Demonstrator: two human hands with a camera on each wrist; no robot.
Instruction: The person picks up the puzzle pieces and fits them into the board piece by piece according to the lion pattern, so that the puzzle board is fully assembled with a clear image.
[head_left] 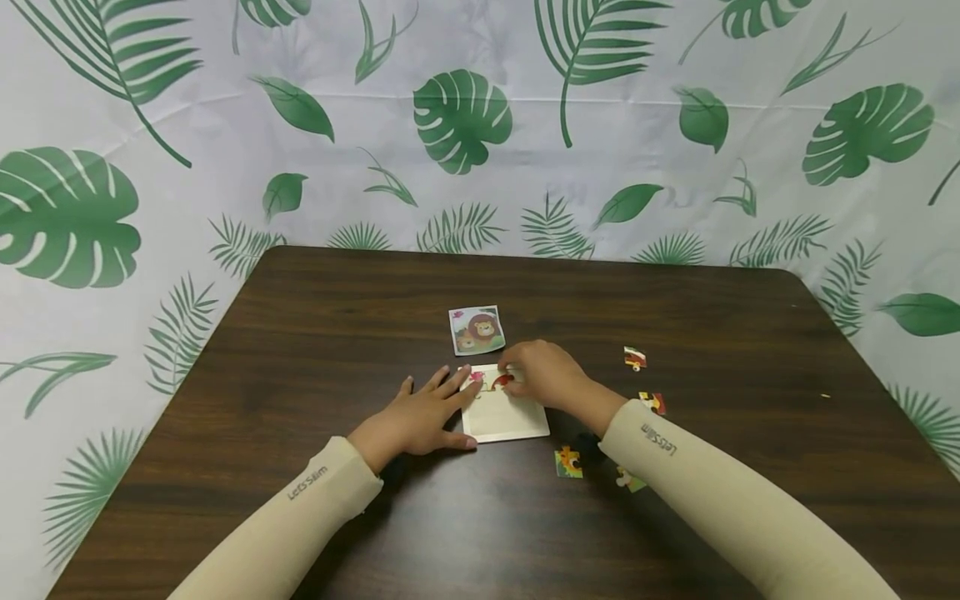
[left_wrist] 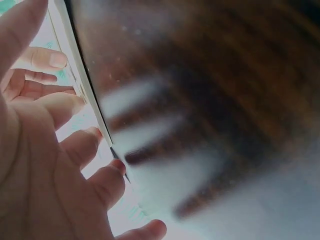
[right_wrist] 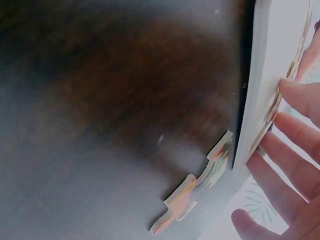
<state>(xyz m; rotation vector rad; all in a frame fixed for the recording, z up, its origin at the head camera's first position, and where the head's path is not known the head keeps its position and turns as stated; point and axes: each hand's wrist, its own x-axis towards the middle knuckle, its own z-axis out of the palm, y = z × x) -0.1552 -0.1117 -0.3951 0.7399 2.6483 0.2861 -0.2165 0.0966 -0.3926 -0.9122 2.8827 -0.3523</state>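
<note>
- One dark brown wood-grained table (head_left: 360, 308)
- One flat square cream puzzle tray (head_left: 506, 418)
- At least two colourful printed jigsaw pieces (head_left: 477, 377) at the tray's far side, partly hidden by fingers
- Four loose multicoloured jigsaw pieces (head_left: 568, 463) to the right, one partly covered by a sleeve
- One small rectangular lion picture (head_left: 480, 328) on the far side
- Two bare hands: one left hand (head_left: 420, 419), one right hand (head_left: 546, 375)
- Two cream sleeves (head_left: 281, 521)
- One white backdrop sheet (head_left: 337, 200) with green leaf prints
</note>
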